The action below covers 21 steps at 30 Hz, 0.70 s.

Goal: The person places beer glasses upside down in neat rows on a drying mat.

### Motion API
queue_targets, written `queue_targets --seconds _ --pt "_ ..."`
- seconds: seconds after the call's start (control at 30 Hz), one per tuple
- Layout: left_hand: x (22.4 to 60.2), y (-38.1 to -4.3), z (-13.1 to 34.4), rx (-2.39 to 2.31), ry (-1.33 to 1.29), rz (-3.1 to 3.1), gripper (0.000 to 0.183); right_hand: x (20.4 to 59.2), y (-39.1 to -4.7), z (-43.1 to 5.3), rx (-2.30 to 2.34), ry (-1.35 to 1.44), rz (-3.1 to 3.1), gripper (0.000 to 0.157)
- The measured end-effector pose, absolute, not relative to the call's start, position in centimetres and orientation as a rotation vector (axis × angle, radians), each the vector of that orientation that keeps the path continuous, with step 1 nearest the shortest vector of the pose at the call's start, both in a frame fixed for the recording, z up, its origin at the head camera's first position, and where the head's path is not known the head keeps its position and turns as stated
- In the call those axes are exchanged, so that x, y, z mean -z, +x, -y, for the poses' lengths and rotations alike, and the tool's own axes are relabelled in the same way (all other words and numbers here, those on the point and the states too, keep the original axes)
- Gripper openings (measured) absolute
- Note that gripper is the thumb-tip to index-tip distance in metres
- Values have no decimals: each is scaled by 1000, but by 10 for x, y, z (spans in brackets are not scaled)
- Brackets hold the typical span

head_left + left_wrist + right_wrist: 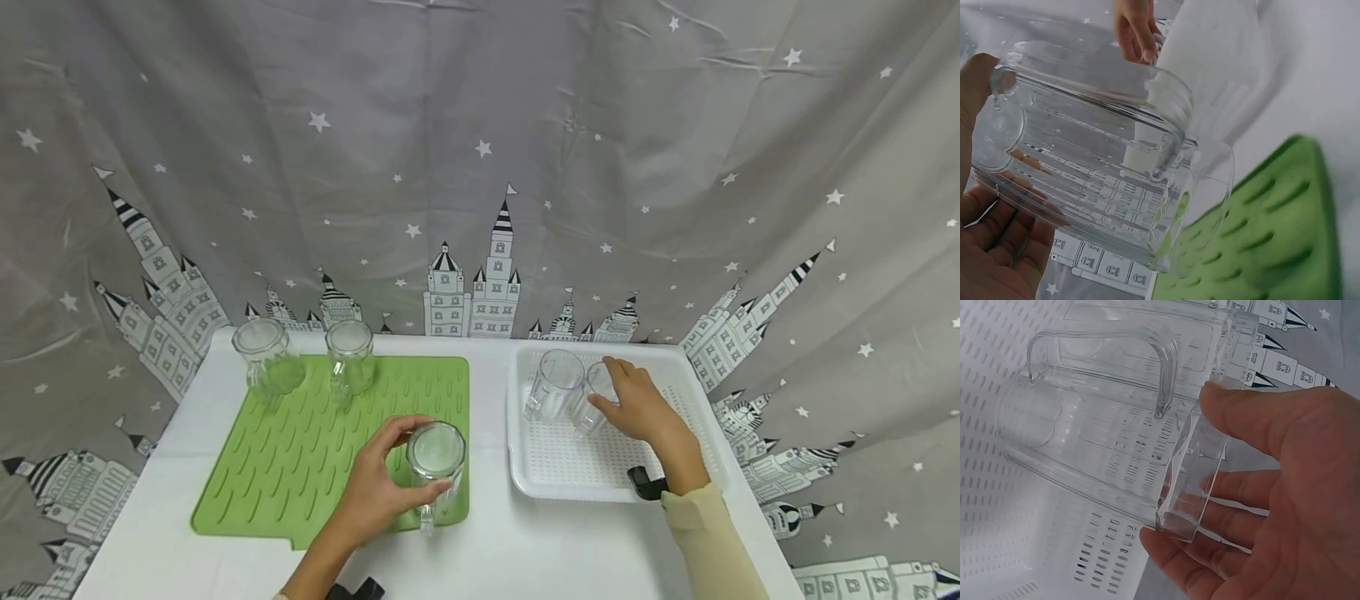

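My left hand [378, 483] grips a clear glass mug [437, 454] near its base, thumb on one side and fingers on the other. That mug is upside down at the right front corner of the green mat [300, 467]; its handle [1169, 150] shows in the left wrist view. Inside the white basket [570, 483], my right hand [637, 400] holds a second glass mug [1097, 437] by its rim, thumb and fingers on opposite sides. This mug's mouth points up toward the palm. Right beside it in the basket stands another glass mug [557, 379], also mouth up.
Two more glass mugs, a left one [266, 358] and a right one [350, 358], stand upside down along the mat's back edge. A white cloth [491, 433] covers the table between mat and basket. Behind the table hangs a grey curtain [480, 108] with castles and stars.
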<state>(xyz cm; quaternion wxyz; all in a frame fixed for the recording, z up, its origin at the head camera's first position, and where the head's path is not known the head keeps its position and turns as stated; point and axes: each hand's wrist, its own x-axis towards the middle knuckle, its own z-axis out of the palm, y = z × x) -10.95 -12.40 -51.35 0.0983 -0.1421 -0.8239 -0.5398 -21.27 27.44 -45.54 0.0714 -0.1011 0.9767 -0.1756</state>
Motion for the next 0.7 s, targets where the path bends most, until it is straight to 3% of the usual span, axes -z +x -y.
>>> queue_targets --seconds 0.7 --pt "517 -216 152 1697 -211 2395 79 460 -212 -274 511 -261 -2958 76"
